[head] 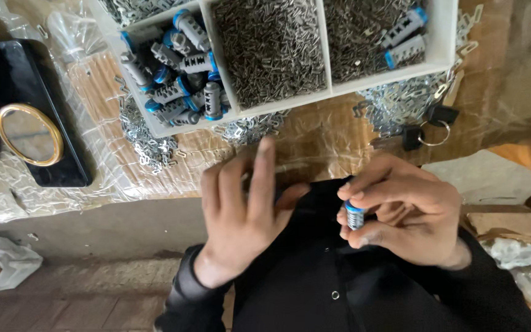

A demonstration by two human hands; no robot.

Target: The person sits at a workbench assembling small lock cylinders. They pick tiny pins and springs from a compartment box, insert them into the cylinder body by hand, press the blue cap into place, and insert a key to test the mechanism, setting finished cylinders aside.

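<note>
Small part held over the lap
Right hand (401, 206) pinches a grey, blue-ringed cylinder (355, 215); left hand (247, 203) is open, empty. Best to grip it tight.

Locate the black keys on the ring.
Head view, upper right: the black keys lie on the table beside loose metal clips, just below the white tray's right corner.
</note>
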